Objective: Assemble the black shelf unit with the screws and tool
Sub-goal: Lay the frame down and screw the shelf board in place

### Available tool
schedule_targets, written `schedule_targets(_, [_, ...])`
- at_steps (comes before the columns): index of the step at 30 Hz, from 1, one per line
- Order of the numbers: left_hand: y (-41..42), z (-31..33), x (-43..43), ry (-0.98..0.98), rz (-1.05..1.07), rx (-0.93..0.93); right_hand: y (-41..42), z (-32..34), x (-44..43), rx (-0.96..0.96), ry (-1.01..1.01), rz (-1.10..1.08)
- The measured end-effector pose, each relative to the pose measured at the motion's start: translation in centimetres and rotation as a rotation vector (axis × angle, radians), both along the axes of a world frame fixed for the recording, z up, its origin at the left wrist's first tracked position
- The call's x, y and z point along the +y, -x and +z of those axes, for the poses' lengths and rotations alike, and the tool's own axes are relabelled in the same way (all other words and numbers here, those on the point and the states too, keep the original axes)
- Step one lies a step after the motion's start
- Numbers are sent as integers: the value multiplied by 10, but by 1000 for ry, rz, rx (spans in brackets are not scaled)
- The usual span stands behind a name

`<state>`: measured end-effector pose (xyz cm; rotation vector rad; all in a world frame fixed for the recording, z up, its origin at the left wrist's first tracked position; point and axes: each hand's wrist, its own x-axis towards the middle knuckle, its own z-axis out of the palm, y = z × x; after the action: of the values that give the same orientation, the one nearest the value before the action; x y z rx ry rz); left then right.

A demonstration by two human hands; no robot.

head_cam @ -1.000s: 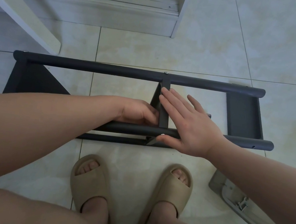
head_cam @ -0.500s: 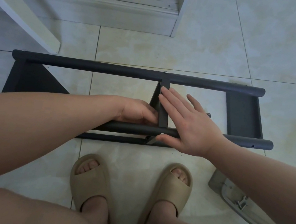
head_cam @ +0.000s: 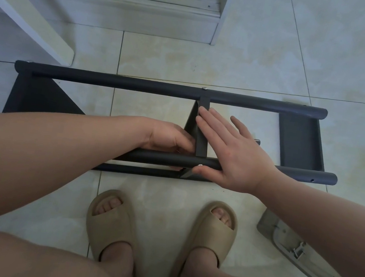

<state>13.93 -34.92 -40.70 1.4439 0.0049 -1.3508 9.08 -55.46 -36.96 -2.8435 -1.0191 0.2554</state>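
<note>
The black shelf unit (head_cam: 137,84) lies on its side on the tiled floor, its two long tubes running left to right. A silver screw (head_cam: 200,165) sits in the near tube (head_cam: 301,175) where the middle panel (head_cam: 201,141) meets it. My right hand (head_cam: 233,155) lies flat with straight fingers on that panel, the thumb against the near tube beside the screw. My left hand (head_cam: 170,136) reaches inside the frame from the left. Its fingers curl down beside the panel, behind the tube, and what they hold is hidden.
A grey plastic tray (head_cam: 297,252) with small metal parts lies on the floor at the right, by my right foot. My feet in tan slippers (head_cam: 114,223) stand just in front of the frame. A white board (head_cam: 29,13) leans at the back left, before a shoe cabinet (head_cam: 124,11).
</note>
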Motion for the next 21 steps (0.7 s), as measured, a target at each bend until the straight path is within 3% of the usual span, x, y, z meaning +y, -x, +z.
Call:
schedule_targets(14, [-3, -5, 3, 83, -14, 114, 0, 1, 0, -1, -2, -2])
schedule_targets(21, [0, -2, 2, -7, -2, -45, 1, 1, 0, 2, 0, 1])
